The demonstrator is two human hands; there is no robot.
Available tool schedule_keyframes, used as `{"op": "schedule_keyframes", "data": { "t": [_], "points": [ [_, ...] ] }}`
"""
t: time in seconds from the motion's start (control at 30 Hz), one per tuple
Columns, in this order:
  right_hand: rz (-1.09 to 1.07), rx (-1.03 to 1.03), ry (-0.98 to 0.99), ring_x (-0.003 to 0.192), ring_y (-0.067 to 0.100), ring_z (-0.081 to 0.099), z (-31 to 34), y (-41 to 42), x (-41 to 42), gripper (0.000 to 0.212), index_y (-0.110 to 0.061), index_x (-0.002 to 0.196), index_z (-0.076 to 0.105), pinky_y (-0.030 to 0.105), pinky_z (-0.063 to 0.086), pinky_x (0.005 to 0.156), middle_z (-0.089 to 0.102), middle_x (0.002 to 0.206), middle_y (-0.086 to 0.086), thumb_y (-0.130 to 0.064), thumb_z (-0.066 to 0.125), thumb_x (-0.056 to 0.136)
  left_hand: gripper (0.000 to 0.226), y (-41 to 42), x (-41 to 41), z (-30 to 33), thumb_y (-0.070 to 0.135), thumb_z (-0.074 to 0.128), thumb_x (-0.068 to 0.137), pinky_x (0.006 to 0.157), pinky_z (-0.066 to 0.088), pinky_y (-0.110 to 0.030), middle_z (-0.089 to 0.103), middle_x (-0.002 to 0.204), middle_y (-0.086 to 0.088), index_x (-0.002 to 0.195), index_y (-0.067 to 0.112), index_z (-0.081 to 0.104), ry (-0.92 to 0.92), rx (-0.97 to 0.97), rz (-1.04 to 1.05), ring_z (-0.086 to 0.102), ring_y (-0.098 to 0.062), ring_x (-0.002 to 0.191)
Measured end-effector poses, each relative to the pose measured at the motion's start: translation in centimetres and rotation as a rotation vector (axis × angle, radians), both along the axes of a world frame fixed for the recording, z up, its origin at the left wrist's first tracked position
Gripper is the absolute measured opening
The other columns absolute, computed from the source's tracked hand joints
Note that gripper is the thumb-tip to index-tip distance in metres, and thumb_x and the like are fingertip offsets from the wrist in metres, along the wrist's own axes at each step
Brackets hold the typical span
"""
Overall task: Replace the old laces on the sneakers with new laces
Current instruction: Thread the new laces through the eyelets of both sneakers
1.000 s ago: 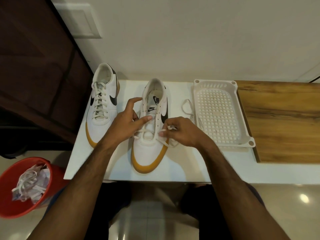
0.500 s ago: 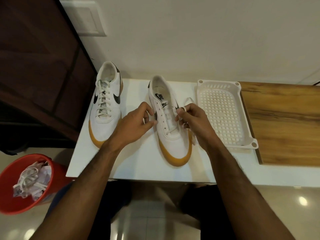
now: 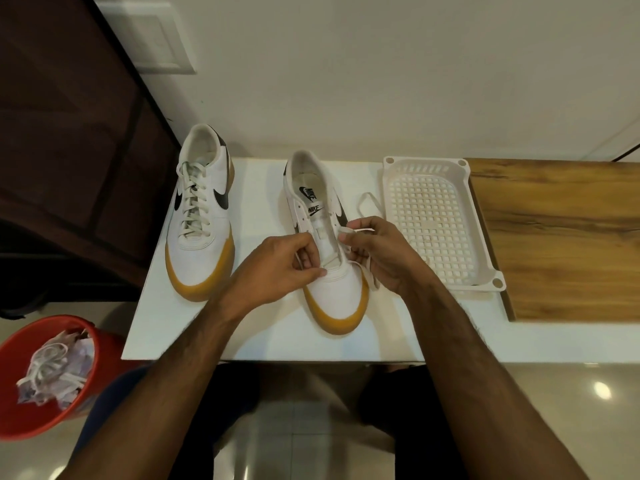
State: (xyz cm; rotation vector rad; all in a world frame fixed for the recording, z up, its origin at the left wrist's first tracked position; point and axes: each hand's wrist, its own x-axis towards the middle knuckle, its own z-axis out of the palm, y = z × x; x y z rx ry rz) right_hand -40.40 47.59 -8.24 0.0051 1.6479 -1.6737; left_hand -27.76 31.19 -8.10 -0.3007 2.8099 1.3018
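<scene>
Nearest the person, off the front left corner of the white worktop, a red plastic bucket sits on the floor holding a tangle of white laces and crumpled paper. On the worktop, towards its front, stands the white leather sneaker with a tan gum sole, toe pointing at the person, and both hands are on it. The left hand is curled at the sneaker's left side, pinching a strand of the new white lace between thumb and fingertips just above the toe cap. The right hand is curled at the sneaker's right side, pinching another stretch of the same lace by the eyelets; a loop of it trails onto the worktop behind that hand. Only the lowest eyelets look threaded. Left of this sneaker, well apart from it, stands the matching second white sneaker, fully laced. Right of the sneaker being laced lies a white perforated plastic tray, its far side on a brown wooden board.
</scene>
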Motion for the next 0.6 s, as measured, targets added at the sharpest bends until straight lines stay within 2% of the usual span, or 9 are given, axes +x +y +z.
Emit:
{"op": "schedule_keyframes", "data": {
  "t": [0.13, 0.2, 0.27, 0.33, 0.37, 0.43, 0.5, 0.6],
  "points": [
    [0.083, -0.002, -0.038, 0.087, 0.026, 0.058, 0.2, -0.6, 0.8, 0.038, 0.001, 0.119, 0.059, 0.033, 0.053, 0.075, 0.062, 0.094, 0.015, 0.006, 0.074, 0.085, 0.016, -0.9, 0.2, 0.8, 0.020, 0.086, 0.078, 0.066, 0.049, -0.014, 0.070, 0.076, 0.009, 0.082, 0.023, 0.071, -0.043, 0.014, 0.058, 0.064, -0.004, 0.071],
    [0.111, 0.002, 0.007, 0.080, 0.021, 0.058, 0.4, -0.5, 0.8, 0.034, -0.002, 0.116, 0.060, 0.030, 0.053, 0.068, 0.060, 0.089, 0.011, 0.003, 0.075, 0.086, 0.016, -1.2, 0.3, 1.1, 0.018, 0.086, 0.078, 0.068, 0.052, -0.017, 0.071, 0.079, 0.010, 0.079, 0.024, 0.072, -0.039, 0.004, 0.048, 0.065, -0.004, 0.073],
    [0.183, 0.136, 0.251, 0.073, 0.014, 0.059, 0.3, -0.3, 0.6, 0.030, -0.009, 0.113, 0.062, 0.028, 0.053, 0.067, 0.060, 0.085, 0.004, -0.006, 0.077, 0.087, 0.018, -1.1, 0.4, 1.2, 0.016, 0.085, 0.077, 0.070, 0.054, -0.021, 0.070, 0.080, 0.011, 0.076, 0.027, 0.070, -0.030, -0.028, 0.027, 0.066, -0.005, 0.074],
    [0.250, 0.300, 0.552, 0.085, 0.013, 0.064, 0.2, 0.0, 0.3, 0.026, -0.015, 0.109, 0.064, 0.029, 0.054, 0.078, 0.065, 0.098, -0.001, -0.013, 0.077, 0.087, 0.020, -0.9, 0.4, 1.3, 0.015, 0.083, 0.076, 0.069, 0.055, -0.025, 0.070, 0.078, 0.011, 0.075, 0.026, 0.066, -0.013, -0.057, 0.007, 0.067, -0.008, 0.073],
    [0.265, 0.340, 0.635, 0.093, 0.014, 0.065, 0.0, 0.0, 0.1, 0.024, -0.017, 0.107, 0.064, 0.030, 0.054, 0.084, 0.066, 0.105, -0.001, -0.014, 0.076, 0.087, 0.020, -0.9, 0.5, 1.3, 0.013, 0.081, 0.076, 0.069, 0.055, -0.025, 0.070, 0.077, 0.010, 0.075, 0.025, 0.065, -0.005, -0.056, 0.000, 0.067, -0.009, 0.073],
    [0.287, 0.341, 0.651, 0.100, 0.015, 0.065, -0.1, 0.2, 0.1, 0.021, -0.018, 0.107, 0.064, 0.030, 0.054, 0.088, 0.066, 0.110, -0.002, -0.015, 0.075, 0.089, 0.019, -1.2, 0.7, 1.2, 0.008, 0.079, 0.076, 0.064, 0.050, -0.019, 0.071, 0.076, 0.009, 0.076, 0.019, 0.064, 0.009, 0.004, -0.002, 0.067, -0.008, 0.074],
    [0.326, 0.341, 0.650, 0.096, 0.012, 0.065, -0.1, 0.2, 0.2, 0.019, -0.017, 0.108, 0.065, 0.022, 0.052, 0.083, 0.067, 0.106, -0.003, -0.015, 0.073, 0.091, 0.018, -1.4, 0.6, 1.2, 0.000, 0.076, 0.078, 0.062, 0.046, -0.015, 0.071, 0.078, 0.004, 0.078, 0.012, 0.062, 0.016, 0.117, 0.037, 0.064, -0.007, 0.071],
    [0.345, 0.371, 0.721, 0.086, 0.005, 0.061, -0.3, 0.2, 0.1, 0.017, -0.015, 0.108, 0.066, 0.005, 0.042, 0.069, 0.067, 0.101, -0.001, -0.014, 0.072, 0.092, 0.021, -1.7, 0.1, 1.6, -0.010, 0.065, 0.086, 0.062, 0.049, -0.024, 0.070, 0.080, 0.000, 0.086, 0.010, 0.058, 0.107, 0.379, 0.168, 0.060, -0.013, 0.071]
  ]
}}
